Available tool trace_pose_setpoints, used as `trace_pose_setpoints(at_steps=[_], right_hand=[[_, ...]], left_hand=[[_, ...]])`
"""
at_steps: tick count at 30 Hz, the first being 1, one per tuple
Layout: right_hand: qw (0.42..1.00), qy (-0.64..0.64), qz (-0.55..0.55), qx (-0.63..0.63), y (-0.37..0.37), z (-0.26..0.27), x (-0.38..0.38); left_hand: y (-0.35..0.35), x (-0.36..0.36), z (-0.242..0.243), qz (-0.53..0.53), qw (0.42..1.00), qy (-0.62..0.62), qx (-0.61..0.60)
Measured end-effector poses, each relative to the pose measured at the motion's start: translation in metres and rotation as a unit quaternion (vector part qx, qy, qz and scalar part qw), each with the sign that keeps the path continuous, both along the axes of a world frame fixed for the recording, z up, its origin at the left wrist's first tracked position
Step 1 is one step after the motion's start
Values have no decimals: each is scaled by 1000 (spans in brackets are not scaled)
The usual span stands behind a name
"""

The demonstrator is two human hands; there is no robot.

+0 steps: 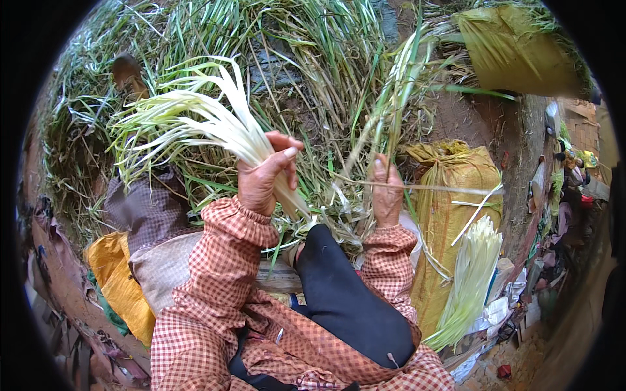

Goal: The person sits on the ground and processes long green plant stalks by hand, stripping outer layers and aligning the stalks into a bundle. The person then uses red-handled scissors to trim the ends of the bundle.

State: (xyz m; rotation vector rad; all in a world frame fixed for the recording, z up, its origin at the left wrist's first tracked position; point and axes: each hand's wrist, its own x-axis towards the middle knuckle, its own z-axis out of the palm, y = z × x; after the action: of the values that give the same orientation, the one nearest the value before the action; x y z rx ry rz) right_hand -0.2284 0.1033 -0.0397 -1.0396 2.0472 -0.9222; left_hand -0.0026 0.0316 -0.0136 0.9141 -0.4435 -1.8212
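Note:
My left hand [268,177] is closed around a bundle of pale, yellow-white leafy stalks [225,122], whose leaves fan out to the upper left and whose white ends point down to the right. To its right, my right hand [386,190] grips a bunch of green and dry, brownish stalks [403,88] that stands up above the fist, partly blurred. Another bundle of pale stalks [467,283] lies on a yellow woven sack [435,220] at the right, with a few loose white strips beside it.
Long green leaves and dry stalks [318,58] are heaped across the ground ahead. A yellow sheet [518,54] lies at the upper right. Left of me are a checked cloth [146,205], a whitish sack [166,264] and an orange one [120,278]. My dark-clothed leg [342,303] is bent in front.

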Motion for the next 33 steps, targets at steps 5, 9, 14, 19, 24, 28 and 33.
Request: trace_pose_setpoints(at_steps=[5, 9, 14, 19, 24, 28, 33], right_hand=[[988, 62, 83, -114, 8, 5, 28], [978, 31, 173, -117, 19, 2, 52], [955, 46, 266, -119, 23, -7, 66], [962, 54, 263, -49, 21, -3, 67], [954, 93, 280, -49, 19, -3, 60], [959, 7, 283, -23, 22, 0, 56], [961, -205, 184, 25, 23, 9, 65]], left_hand=[[-3, -10, -3, -14, 1000, -14, 18], [1, -14, -13, -73, 995, -29, 56], [3, -6, -26, -123, 987, 19, 100], [9, -4, -27, -131, 987, 17, 87], [9, -2, -18, -93, 987, 46, 123], [6, -2, -15, -85, 987, 23, 133], [13, -9, -25, -84, 987, -17, 133]])
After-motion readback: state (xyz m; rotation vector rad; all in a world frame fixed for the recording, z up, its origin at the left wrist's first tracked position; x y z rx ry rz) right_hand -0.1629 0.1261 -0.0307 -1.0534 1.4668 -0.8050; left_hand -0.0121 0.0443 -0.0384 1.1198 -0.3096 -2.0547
